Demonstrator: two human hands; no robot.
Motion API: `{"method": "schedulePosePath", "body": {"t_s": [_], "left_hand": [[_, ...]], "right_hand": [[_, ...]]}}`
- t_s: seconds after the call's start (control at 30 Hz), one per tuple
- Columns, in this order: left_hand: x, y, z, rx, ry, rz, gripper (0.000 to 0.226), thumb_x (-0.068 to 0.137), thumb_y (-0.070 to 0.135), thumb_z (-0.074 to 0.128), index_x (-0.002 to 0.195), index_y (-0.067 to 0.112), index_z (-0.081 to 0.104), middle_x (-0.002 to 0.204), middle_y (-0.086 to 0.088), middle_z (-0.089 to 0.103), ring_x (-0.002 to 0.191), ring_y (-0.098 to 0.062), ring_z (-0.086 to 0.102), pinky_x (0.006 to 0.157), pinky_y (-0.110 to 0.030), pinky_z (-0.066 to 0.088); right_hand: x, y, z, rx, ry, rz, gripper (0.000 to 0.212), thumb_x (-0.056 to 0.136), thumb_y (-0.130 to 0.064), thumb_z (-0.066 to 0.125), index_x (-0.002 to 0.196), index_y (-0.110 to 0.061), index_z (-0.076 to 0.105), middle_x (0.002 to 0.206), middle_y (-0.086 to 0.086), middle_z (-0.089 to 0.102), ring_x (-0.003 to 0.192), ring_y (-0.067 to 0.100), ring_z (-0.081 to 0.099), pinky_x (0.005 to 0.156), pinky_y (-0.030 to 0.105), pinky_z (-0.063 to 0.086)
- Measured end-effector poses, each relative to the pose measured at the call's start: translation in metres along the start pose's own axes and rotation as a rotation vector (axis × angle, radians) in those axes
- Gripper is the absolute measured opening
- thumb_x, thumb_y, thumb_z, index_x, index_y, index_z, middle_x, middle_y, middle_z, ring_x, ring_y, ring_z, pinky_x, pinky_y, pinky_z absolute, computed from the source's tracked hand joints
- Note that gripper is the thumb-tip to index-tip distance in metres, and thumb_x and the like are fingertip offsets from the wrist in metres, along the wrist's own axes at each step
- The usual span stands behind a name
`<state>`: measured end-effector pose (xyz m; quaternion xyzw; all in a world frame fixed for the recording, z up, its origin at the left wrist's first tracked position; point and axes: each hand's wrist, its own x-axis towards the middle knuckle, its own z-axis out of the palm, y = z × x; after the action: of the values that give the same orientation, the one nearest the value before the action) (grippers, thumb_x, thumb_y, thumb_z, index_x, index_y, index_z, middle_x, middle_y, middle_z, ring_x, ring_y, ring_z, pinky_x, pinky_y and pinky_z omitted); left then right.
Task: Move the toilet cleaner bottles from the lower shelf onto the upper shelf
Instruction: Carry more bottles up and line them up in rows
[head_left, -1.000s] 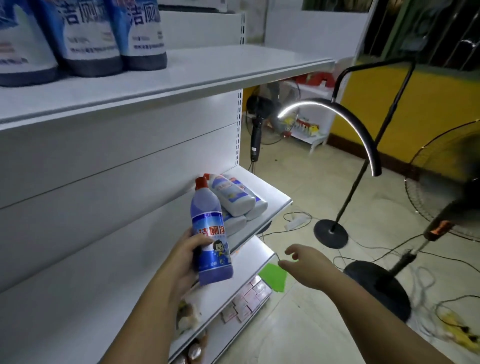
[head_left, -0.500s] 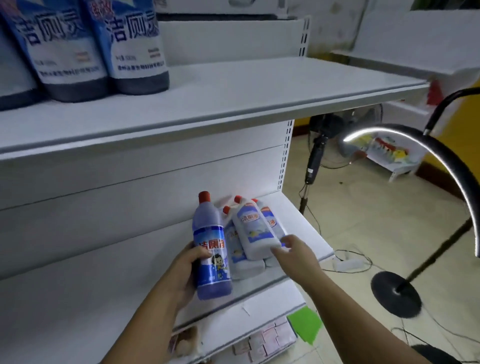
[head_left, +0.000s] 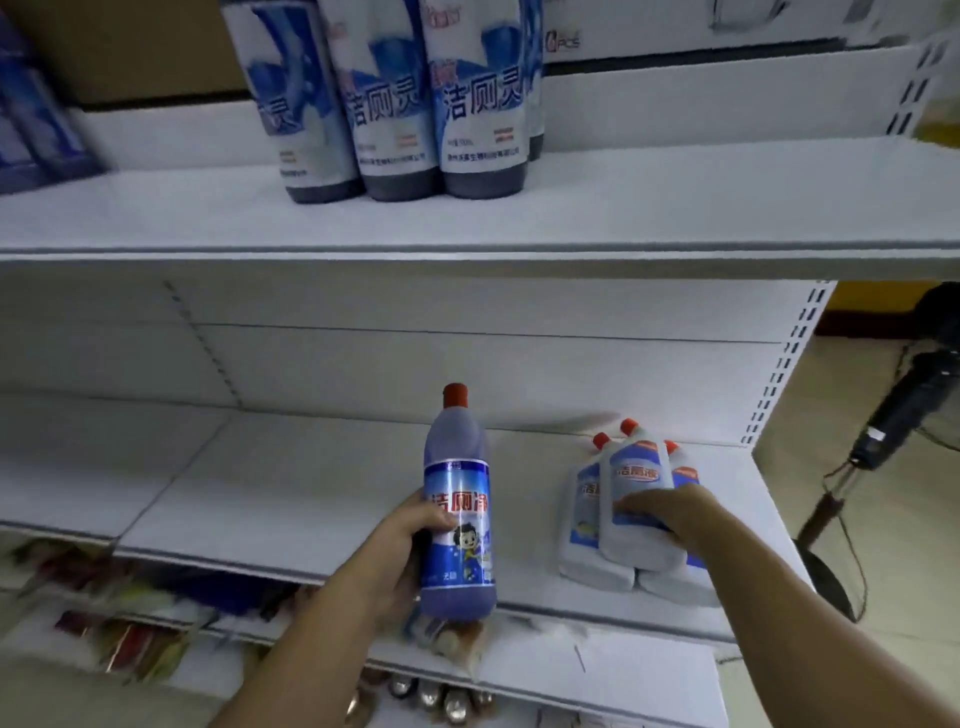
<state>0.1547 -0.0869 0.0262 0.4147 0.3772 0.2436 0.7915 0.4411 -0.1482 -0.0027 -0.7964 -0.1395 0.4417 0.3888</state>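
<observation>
My left hand (head_left: 402, 551) grips a tall blue toilet cleaner bottle (head_left: 457, 499) with a red cap, held upright in front of the lower shelf (head_left: 291, 499). To its right, three white bottles with red caps lie stacked on that shelf. My right hand (head_left: 662, 512) is wrapped over the top white bottle (head_left: 636, 480) of the pile. Several blue-labelled bottles (head_left: 475, 104) stand on the upper shelf (head_left: 623, 208) at left of centre.
More blue packs (head_left: 36, 124) stand at the upper shelf's far left. Below the lower shelf, another shelf (head_left: 597, 670) carries small packets and cans. A black fan stand (head_left: 883, 431) rises on the floor to the right of the shelving.
The view has swung left and up toward the shelving. My right hand went from hanging free over the floor to the pile of white bottles and closed on the top one. My left hand keeps the blue bottle.
</observation>
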Motion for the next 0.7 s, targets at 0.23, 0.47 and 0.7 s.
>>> {"method": "schedulePosePath", "body": {"t_s": [0.23,0.47,0.7], "left_hand": [[-0.045,-0.003,-0.034,-0.126,0.104,0.11,0.046,0.056,0.002,0.054,0.102,0.001,0.059,0.077,-0.018,0.068,0.066,-0.029,0.067,0.06,-0.036,0.059],[-0.095,0.006,-0.091,-0.124,0.146,0.158,0.067,0.045,0.008,0.073,0.109,0.003,0.057,0.091,-0.018,0.067,0.079,-0.03,0.066,0.068,-0.039,0.058],[-0.188,0.038,-0.196,-0.073,0.22,0.32,0.079,0.044,0.02,0.081,0.116,0.002,0.054,0.09,-0.015,0.069,0.075,-0.026,0.069,0.063,-0.035,0.058]], "right_hand": [[-0.034,0.008,0.025,0.158,-0.074,-0.059,0.042,0.062,-0.019,0.083,0.093,-0.012,0.055,0.089,0.021,0.065,0.08,0.036,0.064,0.076,0.048,0.056],[-0.129,0.03,0.141,0.388,-0.451,-0.221,0.079,0.043,-0.005,0.085,0.115,-0.006,0.053,0.093,0.019,0.071,0.074,0.033,0.07,0.06,0.04,0.057],[-0.234,0.016,0.248,0.303,-0.538,-0.488,0.116,0.017,-0.036,0.095,0.118,-0.001,0.049,0.101,0.022,0.07,0.082,0.037,0.07,0.063,0.041,0.056]]}}
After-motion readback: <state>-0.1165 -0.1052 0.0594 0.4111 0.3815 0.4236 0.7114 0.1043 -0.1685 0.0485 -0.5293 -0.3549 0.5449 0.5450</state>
